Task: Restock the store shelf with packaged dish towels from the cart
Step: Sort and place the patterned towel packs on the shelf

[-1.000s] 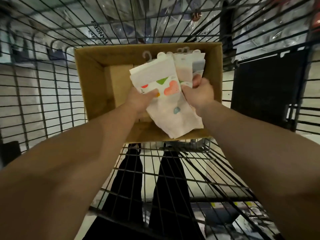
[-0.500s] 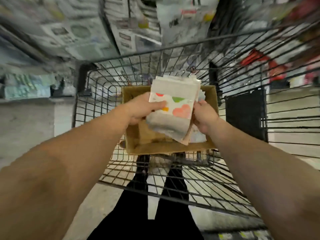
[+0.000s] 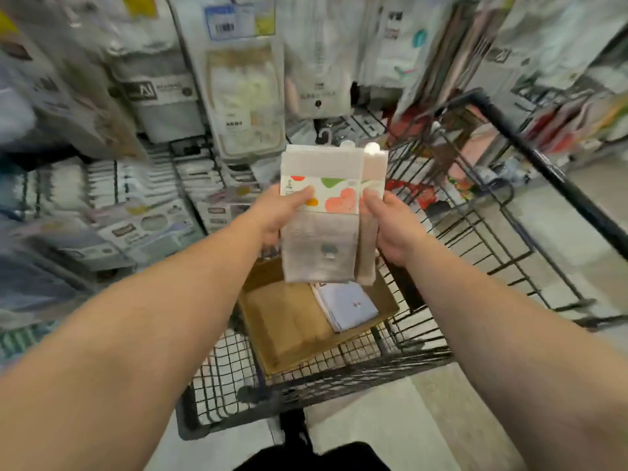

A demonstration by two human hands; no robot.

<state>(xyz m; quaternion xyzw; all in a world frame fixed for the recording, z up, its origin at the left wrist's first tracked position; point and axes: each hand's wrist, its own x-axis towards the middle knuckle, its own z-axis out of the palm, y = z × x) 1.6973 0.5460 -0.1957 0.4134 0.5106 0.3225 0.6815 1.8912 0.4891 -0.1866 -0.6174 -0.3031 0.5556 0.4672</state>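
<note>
A small stack of packaged dish towels [image 3: 323, 243], grey-beige cloth with a white band printed with coloured hearts, is held upright above the cart. My left hand [image 3: 282, 212] grips the stack's left edge, thumb across the band. Along the right edge, my right hand [image 3: 390, 226] grips the stack with its fingers curled behind. White plastic hooks stick up from the packs' tops. Below them an open cardboard box [image 3: 282, 328] in the black wire cart [image 3: 424, 355] holds a pale blue packaged towel [image 3: 350, 307].
Store shelves ahead and to the left carry hanging packaged goods [image 3: 244, 96] and rows of flat packs [image 3: 146, 226], all blurred. The cart's dark rim [image 3: 543, 171] runs along the right. Red and pink goods show through the cart's far wires. Pale floor lies below.
Both hands have lifted the towel stack out of the box and up toward the shelf. The view has swung upward from the cart's inside to the shelves.
</note>
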